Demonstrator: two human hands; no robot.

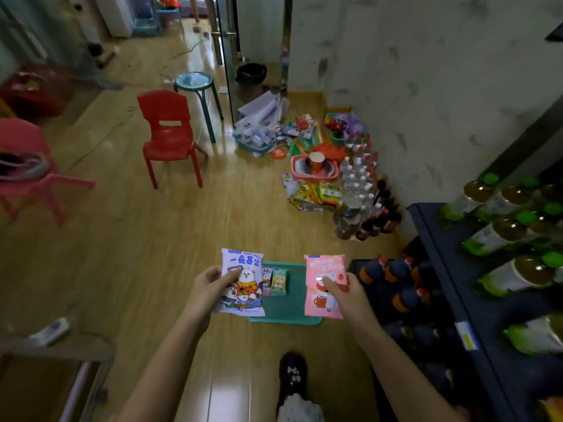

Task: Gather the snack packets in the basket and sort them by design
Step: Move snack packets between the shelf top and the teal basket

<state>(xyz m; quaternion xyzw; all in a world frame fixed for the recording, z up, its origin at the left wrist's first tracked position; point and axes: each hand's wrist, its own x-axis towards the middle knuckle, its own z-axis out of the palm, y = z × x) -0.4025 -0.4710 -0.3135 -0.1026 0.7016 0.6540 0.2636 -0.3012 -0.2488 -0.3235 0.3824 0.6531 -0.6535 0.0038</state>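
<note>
Two flat, sealed film snack packets are held up side by side over the basket: a lilac-and-white snack packet printed with cartoon bears (247, 286) and a pink snack packet printed with a strawberry and mugs (322, 303).

Handling, as judged: both light, thin and crinkly. The film is slick and could slip from a loose pinch. Contents are probably crushable, so a hold at a side seam or lower edge is preferred to a squeeze across the middle.

The lilac-and-white packet is pinched at its left edge by the left hand (207, 284), thumb laid across the front, fingers hidden behind. The pink packet is gripped at its right edge by the right hand (344, 289) in the same manner.

Below and between them, a shallow teal plastic basket (294, 307) is set on the wooden floor (137, 269). Two smaller packets (278, 281) are laid together at its far left.

A dark shelf of bottles (457, 269) is seen just to the right
</note>
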